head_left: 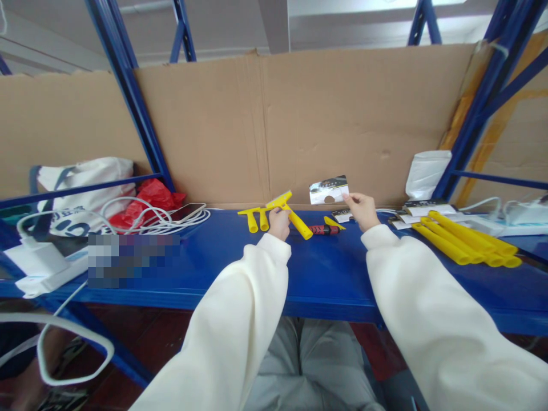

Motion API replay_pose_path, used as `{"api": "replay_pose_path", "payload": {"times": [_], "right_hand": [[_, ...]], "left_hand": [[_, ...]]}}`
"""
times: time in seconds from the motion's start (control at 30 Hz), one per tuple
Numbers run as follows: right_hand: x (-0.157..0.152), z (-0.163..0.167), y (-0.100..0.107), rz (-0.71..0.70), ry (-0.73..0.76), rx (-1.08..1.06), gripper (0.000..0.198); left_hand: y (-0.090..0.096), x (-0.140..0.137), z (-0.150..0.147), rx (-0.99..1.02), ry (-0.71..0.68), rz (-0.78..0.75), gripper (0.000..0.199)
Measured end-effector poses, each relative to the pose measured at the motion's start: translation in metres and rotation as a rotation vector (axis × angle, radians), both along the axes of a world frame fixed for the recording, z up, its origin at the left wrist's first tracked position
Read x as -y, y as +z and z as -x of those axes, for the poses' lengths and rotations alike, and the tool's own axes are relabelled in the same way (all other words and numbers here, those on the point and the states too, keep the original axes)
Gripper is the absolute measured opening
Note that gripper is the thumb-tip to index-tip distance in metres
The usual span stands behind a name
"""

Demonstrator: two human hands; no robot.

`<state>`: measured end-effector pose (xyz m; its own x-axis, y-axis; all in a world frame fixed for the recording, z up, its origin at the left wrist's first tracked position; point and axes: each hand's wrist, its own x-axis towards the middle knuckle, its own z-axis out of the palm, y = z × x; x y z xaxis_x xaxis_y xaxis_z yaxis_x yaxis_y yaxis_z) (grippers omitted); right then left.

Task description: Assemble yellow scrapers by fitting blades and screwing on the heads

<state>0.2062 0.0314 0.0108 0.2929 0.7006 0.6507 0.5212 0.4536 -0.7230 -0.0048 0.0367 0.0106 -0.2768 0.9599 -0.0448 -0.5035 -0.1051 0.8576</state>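
My left hand (279, 222) is closed around a yellow T-shaped squeegee (301, 225) with a pale blade along its head. Its handle slants down to the right. Between the thumb and fingers of my right hand (362, 210), a printed card (329, 190) is pinched by its right edge, held up above the shelf. Just left of my left hand lie yellow T-shaped pieces (253, 220). A red and black screwdriver-like handle (324, 229) rests between my hands, with a small yellow piece (334, 223) and another printed card (342, 216) beside it.
Several yellow tubes (466, 240) lie at the right, near stacked cards (422, 211) and a white pouch (428, 174). At the left are white cables (188, 220), a red plastic bag (152, 200), a cloth bag (85, 177) and a charger (40, 258). Cardboard (334, 114) backs the blue shelf (240, 274).
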Motion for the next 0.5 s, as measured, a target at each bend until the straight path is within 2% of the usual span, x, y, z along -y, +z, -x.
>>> {"api": "replay_pose_path", "payload": {"times": [0.17, 0.37, 0.5], "right_hand": [[-0.001, 0.001, 0.001, 0.022, 0.074, -0.148, 0.033], [-0.001, -0.002, 0.003, -0.012, 0.182, -0.254, 0.039], [-0.002, 0.0, 0.002, 0.022, 0.282, -0.255, 0.042]], "left_hand": [[0.001, -0.004, 0.006, 0.164, 0.021, -0.03, 0.024], [0.002, -0.011, 0.012, 0.275, 0.187, 0.006, 0.029], [0.001, -0.014, 0.012, 0.323, 0.227, 0.027, 0.033]]}}
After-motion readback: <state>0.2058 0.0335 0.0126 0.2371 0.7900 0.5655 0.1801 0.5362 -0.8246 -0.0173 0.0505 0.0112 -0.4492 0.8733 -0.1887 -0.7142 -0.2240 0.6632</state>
